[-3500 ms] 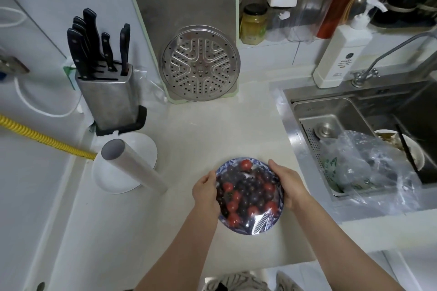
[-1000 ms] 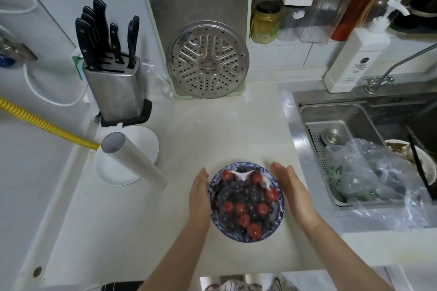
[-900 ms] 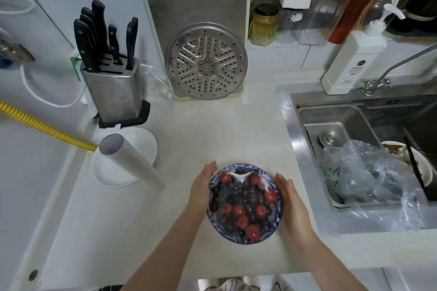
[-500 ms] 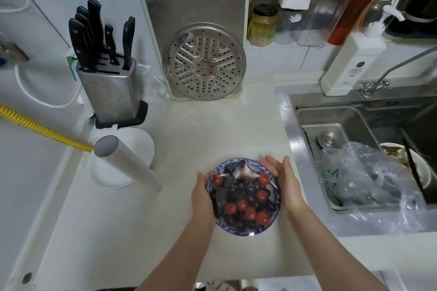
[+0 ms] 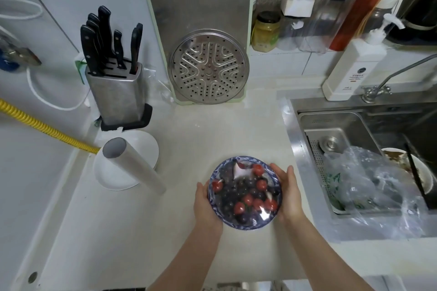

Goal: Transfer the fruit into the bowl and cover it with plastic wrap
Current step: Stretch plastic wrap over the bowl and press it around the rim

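Note:
A blue patterned bowl (image 5: pixel 222 168) holds red cherry tomatoes and dark grapes (image 5: pixel 246 194) under a shiny sheet of plastic wrap stretched over its rim. It is near the counter's front edge. My left hand (image 5: pixel 204 205) cups the bowl's left side and my right hand (image 5: pixel 289 194) cups its right side, fingers curled around the wall. Whether the bowl rests on the counter or is lifted I cannot tell. The roll of plastic wrap (image 5: pixel 133 164) lies tilted across a white plate (image 5: pixel 146 146) to the left.
A knife block (image 5: pixel 117 94), a green-edged cutting board (image 5: pixel 201 7) and a round steamer rack (image 5: pixel 208 66) stand at the back. The steel sink (image 5: pixel 335 125) on the right holds a crumpled plastic bag (image 5: pixel 369 179) and a dish. A soap dispenser (image 5: pixel 352 66) and jars line the ledge.
One second ago both hands stood open beside the bowl. They have closed in on its sides, and the bowl has turned a little so the fruit sits differently.

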{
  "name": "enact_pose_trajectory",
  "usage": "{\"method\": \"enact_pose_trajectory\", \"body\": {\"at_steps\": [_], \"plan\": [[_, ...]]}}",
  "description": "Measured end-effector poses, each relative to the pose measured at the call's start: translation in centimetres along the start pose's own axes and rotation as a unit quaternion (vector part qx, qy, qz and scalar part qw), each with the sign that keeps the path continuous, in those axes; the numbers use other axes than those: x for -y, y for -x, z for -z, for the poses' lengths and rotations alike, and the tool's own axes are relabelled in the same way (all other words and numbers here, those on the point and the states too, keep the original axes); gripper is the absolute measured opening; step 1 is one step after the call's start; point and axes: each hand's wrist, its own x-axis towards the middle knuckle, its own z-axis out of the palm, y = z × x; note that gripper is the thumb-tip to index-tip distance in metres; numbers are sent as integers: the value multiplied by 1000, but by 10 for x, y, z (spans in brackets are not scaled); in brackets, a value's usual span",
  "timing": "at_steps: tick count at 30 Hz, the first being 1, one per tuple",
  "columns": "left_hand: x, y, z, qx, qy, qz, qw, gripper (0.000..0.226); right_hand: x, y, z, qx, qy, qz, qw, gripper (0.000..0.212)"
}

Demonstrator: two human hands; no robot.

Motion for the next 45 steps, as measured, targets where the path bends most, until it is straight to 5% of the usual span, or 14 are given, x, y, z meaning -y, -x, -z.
{"method": "enact_pose_trajectory", "body": {"at_steps": [5,12,17,36,42,45], "plan": [[-10,10,10,-8,-86,26,996,50,0,12,10,-9,-17,-13,1000,51],[-18,8,21,86,25,108,990,67,-12,31,10,25,-123,-30,992,44],[-23,4,19,77,43,101,991,63,-7,10,8,-11,-124,-39,992,56],[-65,-37,-39,134,91,54,985,69,35,-54,-34,36,-17,11,999,37],[-68,-48,-45,183,24,20,983,61,42,-62,-37,21,111,24,993,38],[-72,-43,-46,162,-206,-9,965,54,48,-60,-35,54,247,34,967,42]]}}
